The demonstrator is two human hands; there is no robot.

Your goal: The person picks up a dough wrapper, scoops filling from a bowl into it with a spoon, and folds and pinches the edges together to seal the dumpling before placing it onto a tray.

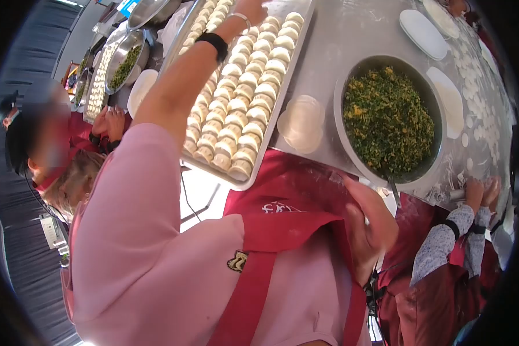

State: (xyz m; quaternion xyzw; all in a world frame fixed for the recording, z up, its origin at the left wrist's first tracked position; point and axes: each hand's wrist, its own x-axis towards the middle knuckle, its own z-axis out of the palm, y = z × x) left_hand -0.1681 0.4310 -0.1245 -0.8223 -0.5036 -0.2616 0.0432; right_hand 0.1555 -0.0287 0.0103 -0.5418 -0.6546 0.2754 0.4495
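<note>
My left hand [251, 9] reaches over the far part of a metal tray [251, 183], at the top edge of the view. Its fingertips are partly cut off, so what they hold, if anything, does not show. Rows of pale folded dumplings [236, 118] fill the tray beneath that arm. My right arm is bent close to my red apron [294, 179], with my right hand [354, 193] low by the table's edge; its fingers cannot be made out. Near it stands a metal bowl [441, 141] of chopped green and yellow filling [386, 118], a utensil handle [394, 193] sticking out.
Round dough wrappers [303, 124] lie between tray and bowl. White oval plates [424, 34] and many scattered wrappers [473, 86] are on the floured table at right. Co-workers' hands [481, 193] work at far right; another person [92, 127] stands left near more bowls [135, 40].
</note>
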